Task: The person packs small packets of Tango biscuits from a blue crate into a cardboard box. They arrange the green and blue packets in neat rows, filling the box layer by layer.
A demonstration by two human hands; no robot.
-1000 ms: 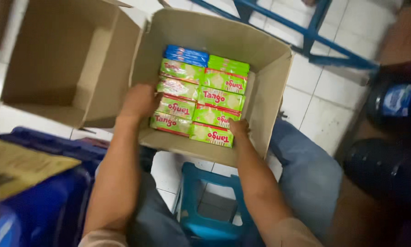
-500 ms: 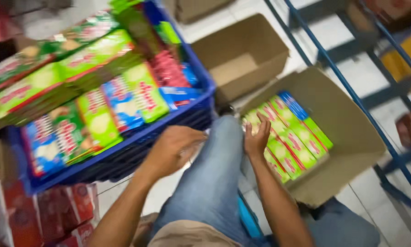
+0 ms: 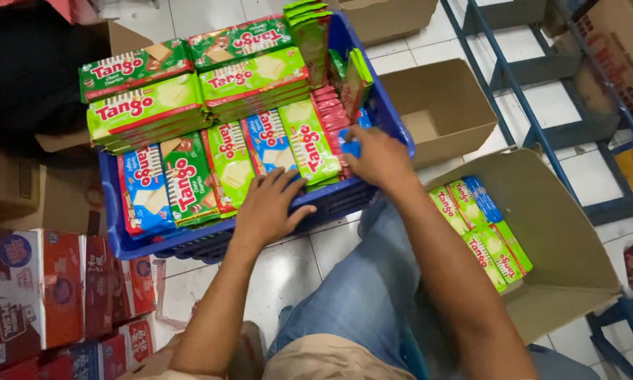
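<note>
1. My left hand [image 3: 271, 207] lies flat, fingers spread, on the near rim of the blue plastic crate [image 3: 394, 123]; its fingertips reach onto the wafer packs [image 3: 239, 165] standing in the front row. It presses on them and grips nothing.
2. My right hand [image 3: 376, 158] is at the crate's near right corner, fingers curled down among the packs there, next to a row of red packs [image 3: 330, 116] set on edge. It covers a patch of blue; I cannot tell whether it has closed on a pack.
3. The two hands are apart, with a light green pack [image 3: 313, 144] lying between them.
4. The crate sits on the tiled floor [image 3: 288, 271] in front of my knees. At its far edge, flat stacks of green packs [image 3: 197, 88] rise above the rim.
5. To the right of my leg, an open cardboard box [image 3: 563, 232] lies tilted on the floor, with green and blue packs [image 3: 482, 225] laid in rows inside it.
6. Beyond it stands a second, smaller cardboard box [image 3: 443, 105], close to the crate's right side.
7. At the left edge of the floor lie red and white cartons [image 3: 56, 288], just beside the crate's near left corner.
8. A blue metal rack frame [image 3: 535, 134] runs along the right, behind the boxes.
</note>
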